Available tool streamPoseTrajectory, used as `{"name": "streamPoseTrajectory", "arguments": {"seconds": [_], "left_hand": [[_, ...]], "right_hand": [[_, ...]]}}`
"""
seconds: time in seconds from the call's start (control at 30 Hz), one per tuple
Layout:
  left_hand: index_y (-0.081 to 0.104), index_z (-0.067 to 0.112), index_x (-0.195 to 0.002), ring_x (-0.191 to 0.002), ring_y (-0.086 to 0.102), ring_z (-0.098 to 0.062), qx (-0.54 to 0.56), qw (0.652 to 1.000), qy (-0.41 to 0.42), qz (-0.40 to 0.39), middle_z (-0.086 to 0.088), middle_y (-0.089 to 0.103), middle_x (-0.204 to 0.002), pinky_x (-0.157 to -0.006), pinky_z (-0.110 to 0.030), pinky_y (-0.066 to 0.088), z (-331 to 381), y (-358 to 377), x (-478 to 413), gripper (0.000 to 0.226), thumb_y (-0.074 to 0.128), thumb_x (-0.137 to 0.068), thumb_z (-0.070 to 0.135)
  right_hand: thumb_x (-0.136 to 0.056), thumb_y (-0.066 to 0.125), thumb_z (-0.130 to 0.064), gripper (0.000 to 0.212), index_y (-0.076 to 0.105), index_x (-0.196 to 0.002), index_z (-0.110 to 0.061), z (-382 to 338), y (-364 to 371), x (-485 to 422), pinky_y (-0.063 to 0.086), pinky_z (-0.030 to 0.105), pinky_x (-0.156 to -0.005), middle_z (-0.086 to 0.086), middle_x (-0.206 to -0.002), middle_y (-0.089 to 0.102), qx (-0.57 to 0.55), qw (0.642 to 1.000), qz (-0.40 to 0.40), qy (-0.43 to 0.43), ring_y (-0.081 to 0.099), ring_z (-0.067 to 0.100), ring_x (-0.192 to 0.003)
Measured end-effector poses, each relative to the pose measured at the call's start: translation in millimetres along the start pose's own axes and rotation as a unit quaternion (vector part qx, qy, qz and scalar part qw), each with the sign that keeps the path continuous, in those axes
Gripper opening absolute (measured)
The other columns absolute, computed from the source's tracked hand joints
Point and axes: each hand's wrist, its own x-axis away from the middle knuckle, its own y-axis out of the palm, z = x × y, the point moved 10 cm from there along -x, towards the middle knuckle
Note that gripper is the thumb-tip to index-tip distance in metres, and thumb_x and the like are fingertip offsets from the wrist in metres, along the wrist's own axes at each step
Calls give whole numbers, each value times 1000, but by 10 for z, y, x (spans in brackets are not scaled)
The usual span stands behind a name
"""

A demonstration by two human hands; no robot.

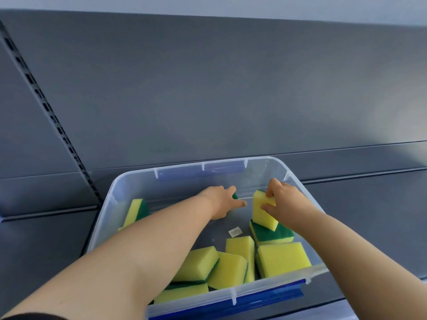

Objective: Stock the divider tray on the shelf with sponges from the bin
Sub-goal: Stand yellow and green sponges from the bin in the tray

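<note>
Grey shelf panel [208, 88] behind bin [108, 199]: I am picking, right hand [286, 202] pinching a sponge [262, 213], left hand [220, 200] touching a second sponge [235, 196] beneath its fingers, hold unclear; next, likely lifting out.

head-worn view, downward, close over bin [101, 218]
</note>
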Motion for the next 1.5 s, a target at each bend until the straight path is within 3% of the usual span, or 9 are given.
{"name": "streamPoseTrajectory", "arguments": {"seconds": [0.1,0.27,0.43,0.63,0.73,0.9,1.0,1.23,1.5], "left_hand": [[36,26,-132,-72,48,-30,3,1000,-7,17,-16,34,-121,-53,-37,39,-51,-125,134,47,38,-90,3],[44,23,-126,-87,54,-33,12,995,-35,93,-12,44,-114,-57,-35,36,-199,-371,416,35,38,-92,14],[34,31,-138,-107,49,-26,75,970,-45,228,-3,51,-119,-79,-36,43,-290,-914,838,48,45,-92,24],[46,29,-133,-98,48,-15,283,870,-114,388,4,45,-117,-80,-32,42,-346,-1303,1591,53,63,-84,16],[53,29,-124,-92,47,-9,302,820,-139,466,8,44,-110,-78,-29,43,-175,-1391,1991,52,70,-77,15],[50,37,-115,-98,47,-4,289,790,-242,483,16,46,-111,-82,-9,34,71,-1321,2346,48,70,-74,21],[49,36,-106,-96,47,-2,280,805,-272,446,19,50,-106,-81,-1,28,225,-1284,2362,45,70,-74,12],[51,27,-101,-92,47,-10,219,800,-345,440,8,61,-97,-70,-19,32,400,-1279,2864,39,73,-72,13],[63,14,-115,-101,52,-12,194,741,-419,488,0,60,-108,-92,-5,29,410,-636,4567,38,68,-77,18]], "right_hand": [[-87,59,-30,29,35,-97,-17,-50,4,-23,38,30,-64,3,-96,53,25,1000,-4,-10,48,22,-77],[-87,53,-26,49,32,-131,-25,-137,7,-29,51,37,-72,5,-115,54,65,997,-23,-39,57,25,-84],[-84,58,-27,47,44,-129,-25,-165,-273,-16,47,34,-80,3,-120,53,12,998,19,-55,54,26,-102],[-83,66,-24,44,49,-123,-17,-174,-618,298,33,25,-75,2,-112,55,-126,984,99,-81,46,17,-89],[-82,67,-26,42,51,-120,-19,-120,-644,497,32,23,-77,-4,-99,49,-171,973,122,-98,43,12,-89],[-80,70,-25,33,51,-106,-28,-12,-630,709,29,14,-71,-11,-92,50,-248,951,140,-122,46,9,-85],[-78,71,-24,35,43,-94,-39,49,-563,788,36,16,-71,-16,-90,53,-332,927,123,-126,51,6,-84],[-77,71,-24,40,38,-83,-44,-207,-411,1040,37,8,-68,-27,-88,51,-397,900,110,-139,52,-9,-86],[-74,73,-21,40,40,-84,-41,-1518,-274,1912,43,17,-71,-22,-88,56,-400,882,88,-232,57,-1,-86]]}}
